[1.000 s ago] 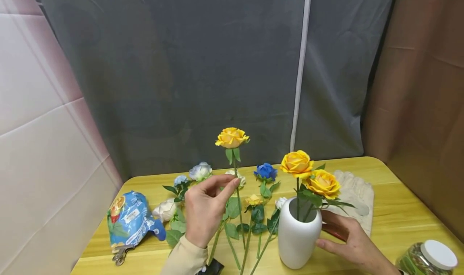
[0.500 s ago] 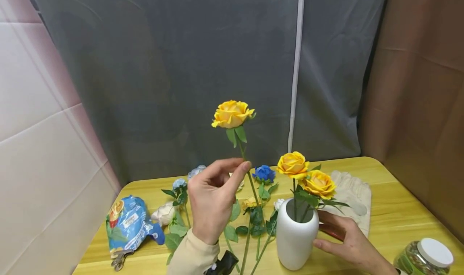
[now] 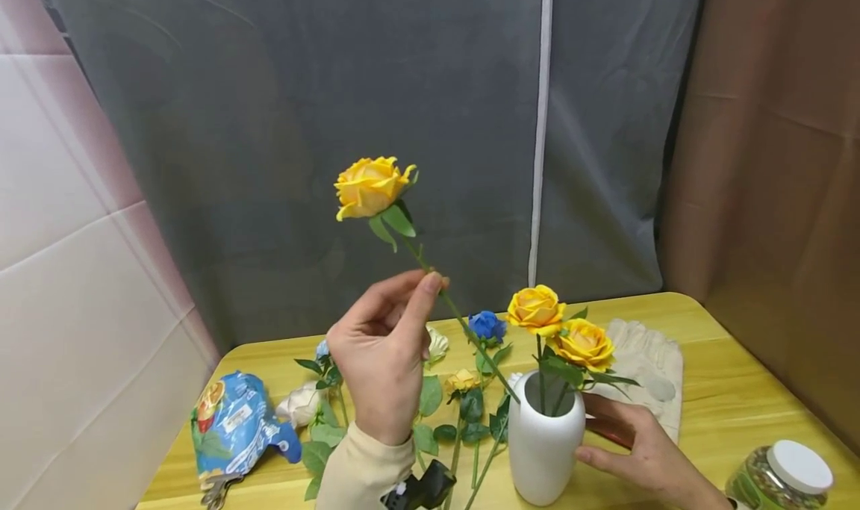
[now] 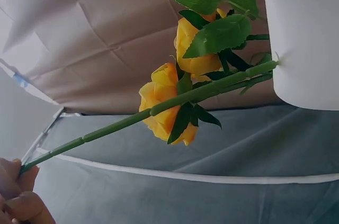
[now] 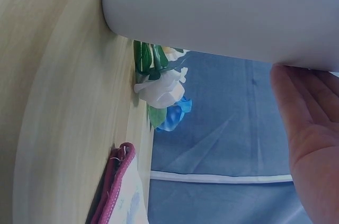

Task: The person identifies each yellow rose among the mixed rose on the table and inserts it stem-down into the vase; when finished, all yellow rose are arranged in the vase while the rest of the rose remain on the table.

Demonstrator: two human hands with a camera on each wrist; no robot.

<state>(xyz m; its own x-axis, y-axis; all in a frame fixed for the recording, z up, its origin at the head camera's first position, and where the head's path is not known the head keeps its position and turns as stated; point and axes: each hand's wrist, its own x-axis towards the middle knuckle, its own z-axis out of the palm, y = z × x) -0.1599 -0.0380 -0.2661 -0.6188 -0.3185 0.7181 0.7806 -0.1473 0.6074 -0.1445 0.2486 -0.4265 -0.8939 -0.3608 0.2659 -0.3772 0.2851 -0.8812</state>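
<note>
My left hand [image 3: 383, 353] pinches the stem of a yellow rose [image 3: 372, 187] between thumb and fingers. The rose leans left, and its lower stem end is right at the rim of a white vase [image 3: 547, 454]. In the left wrist view the long green stem [image 4: 119, 124] slants to the vase mouth. Two other yellow roses [image 3: 536, 310] stand in the vase, their leaves hanging over its right side. My right hand [image 3: 631, 446] touches the vase's right side, and its fingers [image 5: 304, 94] look straight against the wall in the right wrist view.
Behind the left hand lie several loose flowers, among them a blue flower [image 3: 487, 325] and a white flower [image 3: 301, 404]. A blue bag [image 3: 235, 424] with a metal clip sits far left. Pale gloves [image 3: 648, 368] lie behind the right hand; a lidded jar [image 3: 779, 476] stands front right.
My left hand has lifted the yellow rose higher and tilted its bloom to the left, bringing the stem's lower end to the vase rim. The right hand stays beside the vase.
</note>
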